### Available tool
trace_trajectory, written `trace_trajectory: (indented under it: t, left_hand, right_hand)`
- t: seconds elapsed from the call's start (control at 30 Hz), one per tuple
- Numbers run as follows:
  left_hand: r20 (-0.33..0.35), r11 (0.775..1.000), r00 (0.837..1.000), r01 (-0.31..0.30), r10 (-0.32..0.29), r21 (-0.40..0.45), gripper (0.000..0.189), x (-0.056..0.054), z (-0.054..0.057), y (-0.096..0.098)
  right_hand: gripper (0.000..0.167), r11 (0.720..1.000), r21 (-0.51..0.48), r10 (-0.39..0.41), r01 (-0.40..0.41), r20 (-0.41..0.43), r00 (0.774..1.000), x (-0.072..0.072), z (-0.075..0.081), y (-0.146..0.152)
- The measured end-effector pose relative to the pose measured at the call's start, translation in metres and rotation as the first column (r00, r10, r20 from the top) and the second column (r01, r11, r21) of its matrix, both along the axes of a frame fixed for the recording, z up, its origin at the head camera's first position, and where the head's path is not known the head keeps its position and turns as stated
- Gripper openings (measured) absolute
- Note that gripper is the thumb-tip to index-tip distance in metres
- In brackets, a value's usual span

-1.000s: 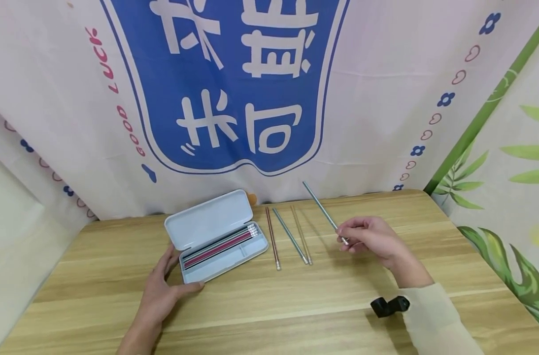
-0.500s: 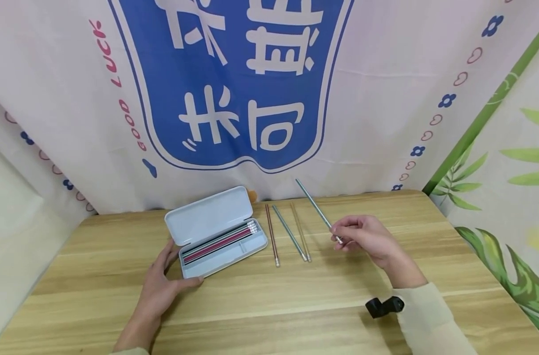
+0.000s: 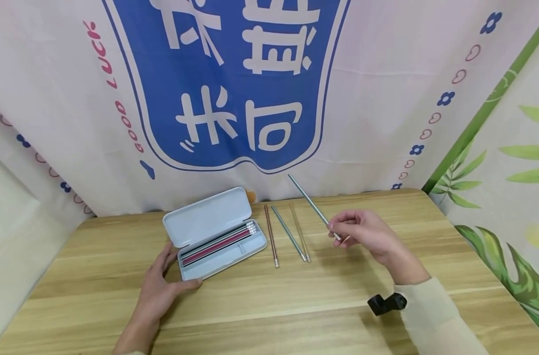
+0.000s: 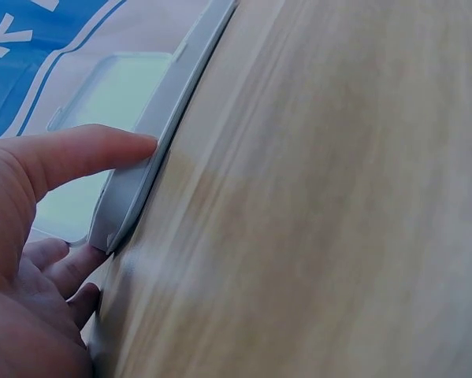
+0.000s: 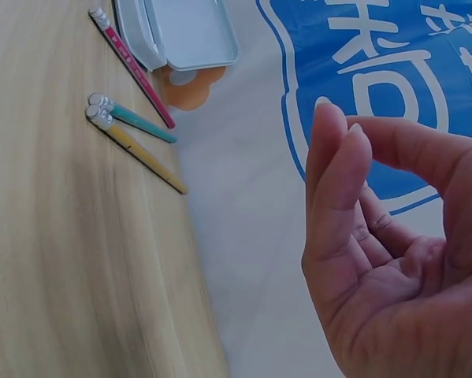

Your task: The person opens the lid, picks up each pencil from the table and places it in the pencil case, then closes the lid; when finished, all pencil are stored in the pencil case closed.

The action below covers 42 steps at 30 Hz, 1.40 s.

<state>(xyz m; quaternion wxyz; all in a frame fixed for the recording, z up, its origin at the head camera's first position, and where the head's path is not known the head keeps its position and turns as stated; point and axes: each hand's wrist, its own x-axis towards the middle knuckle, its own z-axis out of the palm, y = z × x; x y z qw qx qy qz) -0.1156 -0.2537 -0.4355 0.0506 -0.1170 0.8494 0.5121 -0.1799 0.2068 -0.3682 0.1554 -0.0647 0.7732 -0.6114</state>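
Note:
An open light-blue pencil case stands at the back left of the table. Several pencils with white-and-silver ends lie in it. My left hand grips its left end, thumb on the front wall and the other fingers round the back corner, as the left wrist view also shows. Raised over the table, my right hand pinches a teal pencil near its eraser end, the other end tilted up toward the backdrop. In the right wrist view the fingers hide that pencil.
Between case and right hand lie a red pencil, another teal pencil and a yellow pencil. A cloth backdrop hangs along the table's back edge. An orange flower-shaped piece shows behind the case. A black mount juts from the right sleeve.
The right hand has moved slightly left with the teal pencil, whose raised end now stands farther left. The left hand keeps its grip on the case.

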Motion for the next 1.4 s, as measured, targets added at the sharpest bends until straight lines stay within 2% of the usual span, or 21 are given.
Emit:
trace_trajectory:
  t: [0.3, 0.6, 0.9, 1.13, 1.4]
  left_hand:
    - [-0.012, 1.000, 1.000, -0.001, 0.001, 0.000, 0.137, -0.002, -0.002, 0.000]
    - [-0.010, 1.000, 1.000, -0.007, 0.007, -0.027, 0.138, -0.002, -0.001, 0.000]
    - [-0.018, 0.999, 1.000, -0.008, 0.007, -0.031, 0.137, -0.002, -0.001, 0.000]
    - [-0.004, 1.000, 1.000, -0.013, 0.013, -0.025, 0.137, -0.001, 0.001, 0.001]
    - [-0.003, 1.000, 1.000, -0.020, 0.020, -0.019, 0.137, 0.001, -0.001, -0.001]
  right_hand:
    - [0.032, 1.000, -0.001, 0.020, -0.020, 0.003, 1.000, -0.002, 0.003, -0.014]
    - [0.029, 0.994, 0.103, 0.047, -0.044, -0.026, 0.999, -0.010, 0.003, -0.044]
    - [0.018, 0.985, 0.172, 0.029, -0.018, -0.062, 0.998, -0.026, 0.002, -0.080]
    - [0.011, 0.979, 0.202, 0.014, 0.003, -0.082, 0.997, -0.033, -0.003, -0.103]
    - [0.008, 0.953, 0.303, 0.071, -0.018, -0.164, 0.984, -0.046, -0.016, -0.135]
